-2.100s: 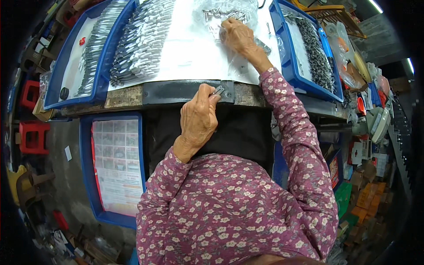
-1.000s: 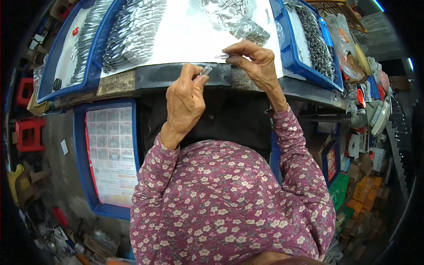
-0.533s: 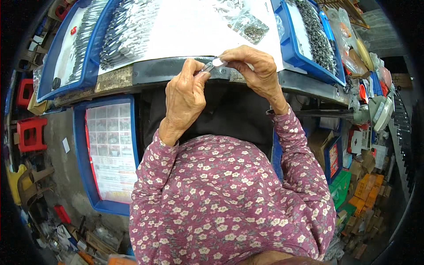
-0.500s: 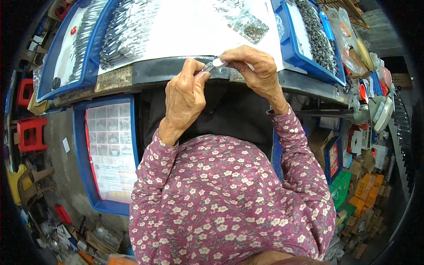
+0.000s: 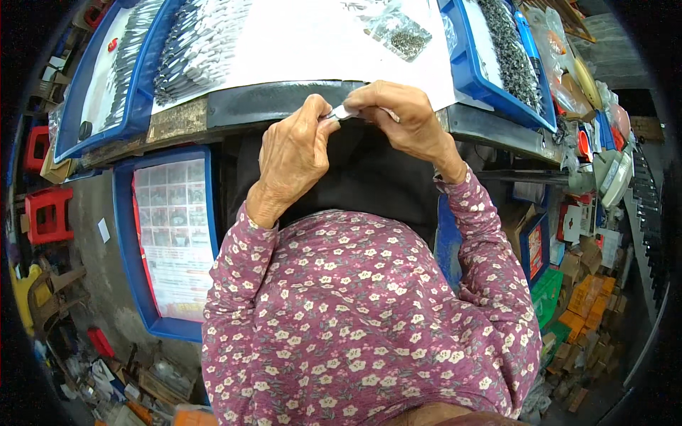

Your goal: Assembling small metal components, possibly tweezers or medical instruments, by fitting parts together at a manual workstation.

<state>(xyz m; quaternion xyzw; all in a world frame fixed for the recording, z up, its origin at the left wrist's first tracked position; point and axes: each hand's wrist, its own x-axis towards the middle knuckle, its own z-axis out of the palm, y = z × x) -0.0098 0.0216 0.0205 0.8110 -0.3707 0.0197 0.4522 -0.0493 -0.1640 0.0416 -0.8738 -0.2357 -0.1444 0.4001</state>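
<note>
My left hand (image 5: pixel 293 148) and my right hand (image 5: pixel 410 122) meet just over the near edge of the table. Between their fingertips is a small piece, part white and part shiny metal (image 5: pixel 344 111). The left thumb and forefinger pinch its metal end, while the right fingers close around its white end. Fingers cover most of it, so its exact kind cannot be made out. Beyond the left hand, many slim white-and-dark pieces (image 5: pixel 202 53) lie heaped on a white sheet (image 5: pixel 298 50). Past the right hand lies a clear plastic bag of tiny metal parts (image 5: pixel 408 44).
A blue tray of slim grey pieces (image 5: pixel 147 85) stands at the left, and another blue tray with small dark parts (image 5: pixel 465 78) at the right. Below the table's left side is a blue bin (image 5: pixel 128 234). Red stools (image 5: pixel 50 213) stand on the floor farther left.
My hands have come slightly closer together, and the fingers now hide more of the small white-and-metal piece. The whole view has shifted a little.
</note>
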